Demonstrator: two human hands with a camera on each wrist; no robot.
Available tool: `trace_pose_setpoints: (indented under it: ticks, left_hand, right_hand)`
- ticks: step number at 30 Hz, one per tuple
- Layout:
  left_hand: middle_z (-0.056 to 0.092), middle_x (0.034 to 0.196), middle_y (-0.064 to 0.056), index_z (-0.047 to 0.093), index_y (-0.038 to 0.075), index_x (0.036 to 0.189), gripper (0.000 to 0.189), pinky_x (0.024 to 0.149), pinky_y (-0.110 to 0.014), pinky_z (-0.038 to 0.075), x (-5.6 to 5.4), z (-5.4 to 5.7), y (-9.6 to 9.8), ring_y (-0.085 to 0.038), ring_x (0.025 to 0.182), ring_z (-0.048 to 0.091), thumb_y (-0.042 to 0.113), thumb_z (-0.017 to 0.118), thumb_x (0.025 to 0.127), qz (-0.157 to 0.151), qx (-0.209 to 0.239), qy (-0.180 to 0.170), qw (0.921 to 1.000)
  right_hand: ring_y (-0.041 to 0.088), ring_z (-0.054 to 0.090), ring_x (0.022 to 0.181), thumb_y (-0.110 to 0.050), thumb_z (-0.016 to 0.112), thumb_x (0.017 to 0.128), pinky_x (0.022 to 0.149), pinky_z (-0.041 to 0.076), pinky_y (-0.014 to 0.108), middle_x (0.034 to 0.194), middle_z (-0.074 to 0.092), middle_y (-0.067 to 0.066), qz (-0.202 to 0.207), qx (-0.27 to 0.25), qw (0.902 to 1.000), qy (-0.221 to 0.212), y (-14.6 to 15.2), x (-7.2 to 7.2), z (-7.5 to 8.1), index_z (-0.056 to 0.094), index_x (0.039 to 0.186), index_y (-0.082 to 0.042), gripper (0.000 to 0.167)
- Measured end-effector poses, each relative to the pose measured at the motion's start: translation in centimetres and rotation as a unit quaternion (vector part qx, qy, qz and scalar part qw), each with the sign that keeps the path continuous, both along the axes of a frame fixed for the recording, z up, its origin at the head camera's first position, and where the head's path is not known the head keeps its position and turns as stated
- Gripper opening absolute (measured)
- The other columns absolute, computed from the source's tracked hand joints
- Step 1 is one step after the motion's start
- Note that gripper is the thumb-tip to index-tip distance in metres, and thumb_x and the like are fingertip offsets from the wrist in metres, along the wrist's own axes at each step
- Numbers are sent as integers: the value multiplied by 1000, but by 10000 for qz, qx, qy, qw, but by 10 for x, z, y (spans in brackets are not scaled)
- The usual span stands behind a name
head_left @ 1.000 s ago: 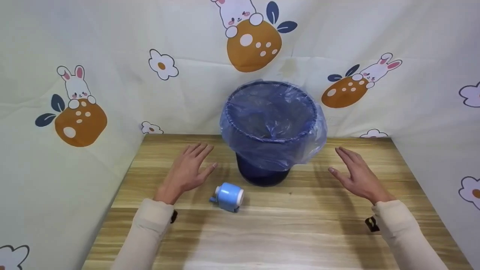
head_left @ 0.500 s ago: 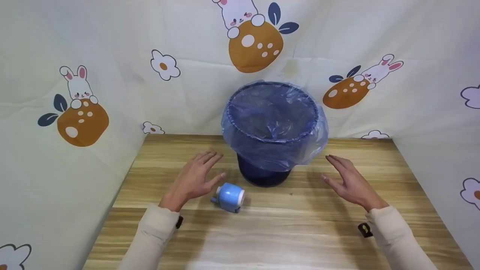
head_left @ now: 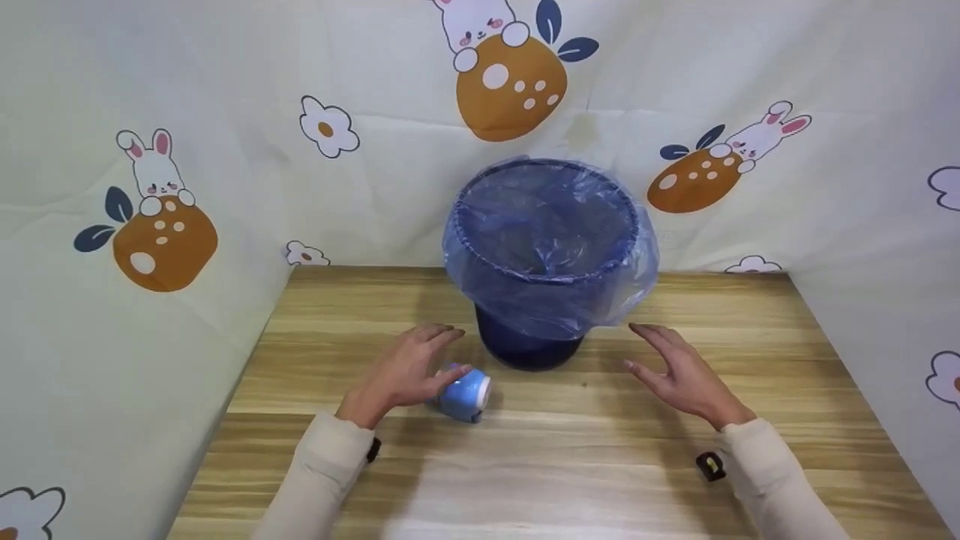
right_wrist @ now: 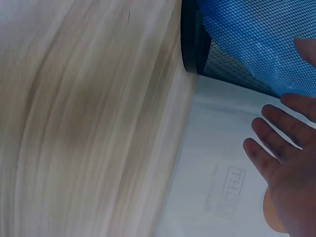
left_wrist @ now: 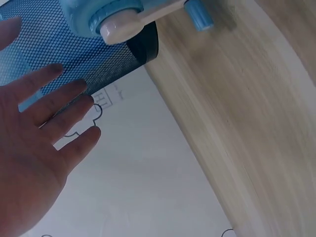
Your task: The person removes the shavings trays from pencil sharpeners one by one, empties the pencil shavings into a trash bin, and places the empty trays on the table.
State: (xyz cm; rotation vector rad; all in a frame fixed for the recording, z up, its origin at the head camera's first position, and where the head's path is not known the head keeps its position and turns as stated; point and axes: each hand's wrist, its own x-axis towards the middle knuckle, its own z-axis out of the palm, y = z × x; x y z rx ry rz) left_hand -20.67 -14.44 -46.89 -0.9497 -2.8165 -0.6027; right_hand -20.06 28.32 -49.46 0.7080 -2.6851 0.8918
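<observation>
A dark mesh wastebasket [head_left: 525, 351] stands upright at the back of the table, lined with a translucent blue plastic bag [head_left: 540, 307] folded over its rim. In front of it, to the left, lies a small blue hand-crank pencil sharpener [head_left: 466, 396] with white ends. The left wrist view shows its white crank arm [left_wrist: 123, 27] and blue knob [left_wrist: 198, 15]. My left hand [head_left: 409, 369] is open, its thumb overlapping the sharpener in the head view. My right hand [head_left: 686, 381], also open and holding nothing, is to the right of the wastebasket, fingers pointing toward it.
The wood-grain table [head_left: 570, 465] is enclosed at the back and sides by pale cloth [head_left: 390, 195] printed with rabbits, orange fruit and flowers. The cloth behind the wastebasket is close to its rim. Small black devices [head_left: 710, 466] sit at both wrists.
Both hands have moved inward and toward the front of the table. The left thumb now overlaps the sharpener in the head view. The wastebasket and sharpener have stayed in place.
</observation>
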Motion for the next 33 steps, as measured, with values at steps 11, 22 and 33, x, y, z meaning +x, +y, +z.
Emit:
trace_pose_setpoints:
  ticks: [11,22,33]
  left_hand:
    - [58,136,-17,58,5,136,63,108,-50,43,-3,-4,12,-35,128,52,47,66,90,-412,-96,-376,9984]
    - [55,138,-22,57,5,136,72,96,-52,51,3,-12,17,-39,123,54,45,79,80,-488,-33,-851,9952]
    - [59,133,-19,56,4,136,84,97,-48,51,10,-28,17,-36,120,57,43,88,69,-605,-345,-560,9960]
  right_hand:
    - [35,57,122,-22,72,91,102,46,53,130,62,15,272,-134,9995,-90,-12,1,-4,60,134,-2,49]
    - [32,58,121,-21,73,90,103,46,51,129,63,13,431,-149,9988,-166,-24,4,-11,61,133,-3,48]
    - [32,59,121,-24,74,90,102,46,52,129,63,12,485,-246,9980,-331,-36,11,-22,62,132,-3,48]
